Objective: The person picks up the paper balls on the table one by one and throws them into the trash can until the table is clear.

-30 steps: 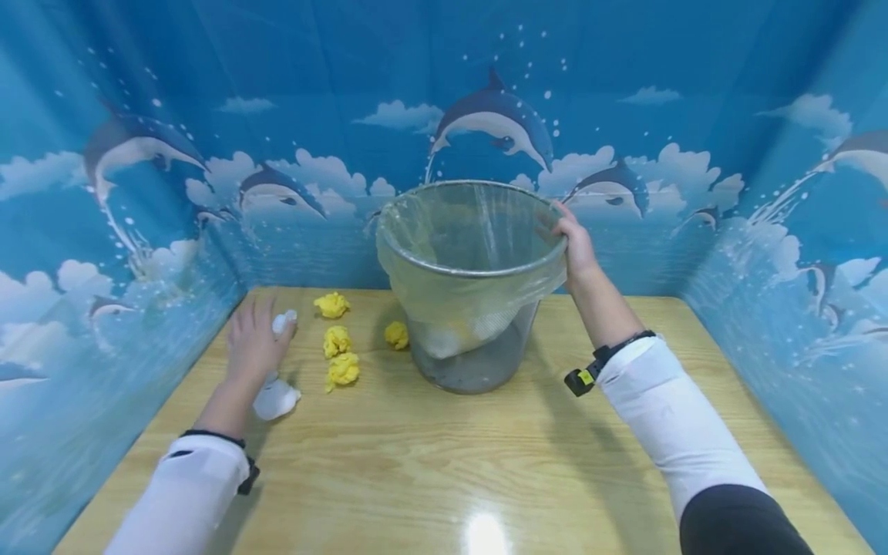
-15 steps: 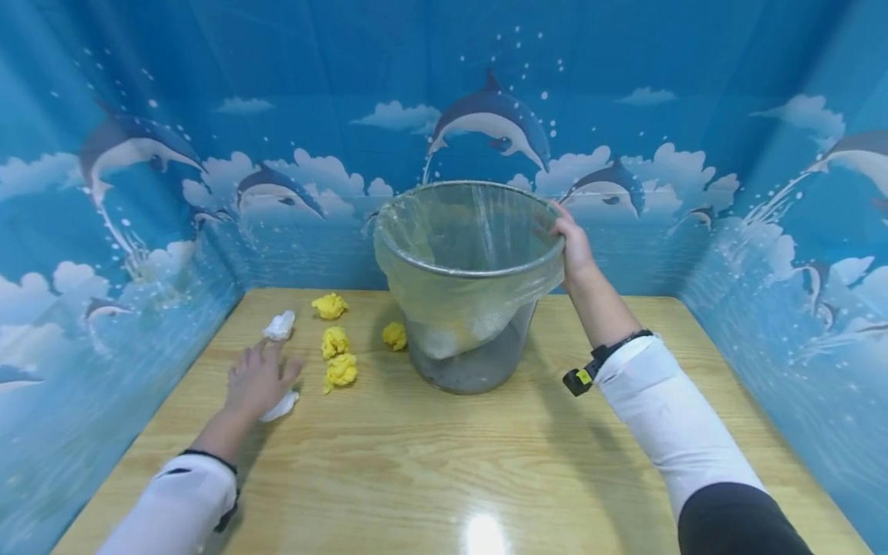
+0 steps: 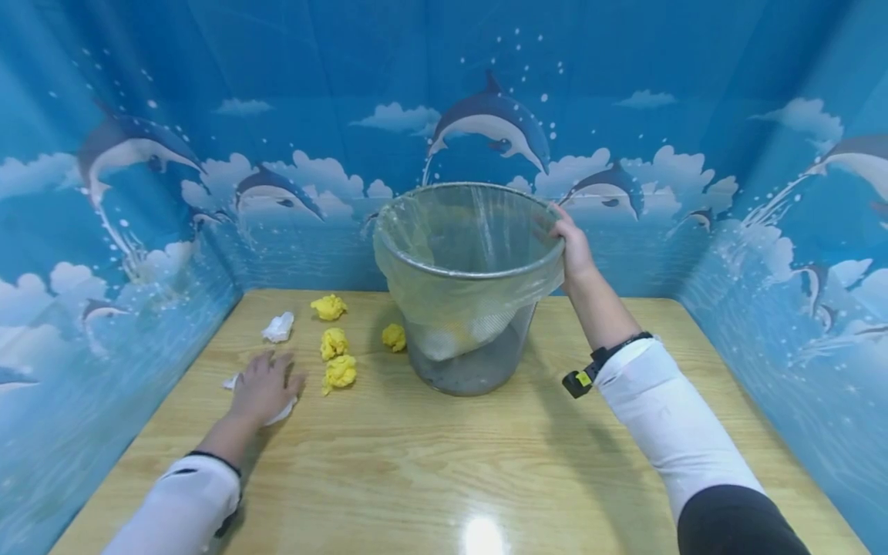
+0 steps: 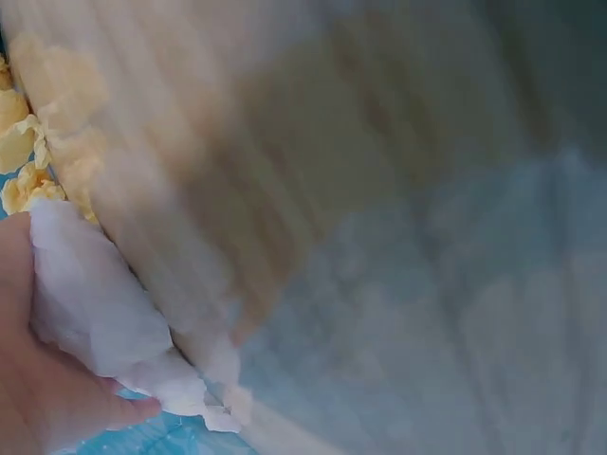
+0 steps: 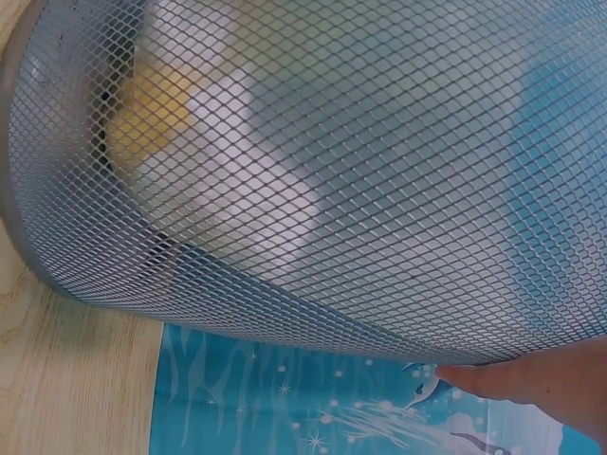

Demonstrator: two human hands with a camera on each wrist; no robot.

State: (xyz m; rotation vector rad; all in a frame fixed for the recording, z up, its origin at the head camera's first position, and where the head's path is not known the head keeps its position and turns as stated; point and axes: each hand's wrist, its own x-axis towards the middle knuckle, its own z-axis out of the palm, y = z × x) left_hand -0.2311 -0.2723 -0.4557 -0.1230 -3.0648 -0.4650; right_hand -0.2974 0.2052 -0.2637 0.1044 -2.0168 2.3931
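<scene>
My left hand [image 3: 260, 389] lies over a crumpled white paper [image 3: 283, 411] on the table, its fingers and thumb spread. Most of that paper is hidden beneath the hand in the head view. From the left wrist, the white paper [image 4: 95, 294] shows between the thumb and fingers. On the far side of the table, my right hand [image 3: 574, 245] grips the rim of a grey mesh trash bin [image 3: 479, 371], with its thumb [image 5: 493, 379] on the outside. A translucent trash bag [image 3: 444, 297] lines the bin and folds over its rim. White and yellow crumpled paper shows through the mesh.
Ahead of the left hand lies another crumpled white paper [image 3: 279, 327]. Several crumpled yellow papers [image 3: 334, 343] lie between the left hand and the bin, one yellow paper [image 3: 394, 337] right beside its base. A dolphin-print curtain [image 3: 333, 154] encloses the wooden table [image 3: 430, 470] on three sides.
My left hand has drawn back from the farther white paper, which is uncovered now, and has come over the nearer one. The right hand keeps its grip on the bin's rim.
</scene>
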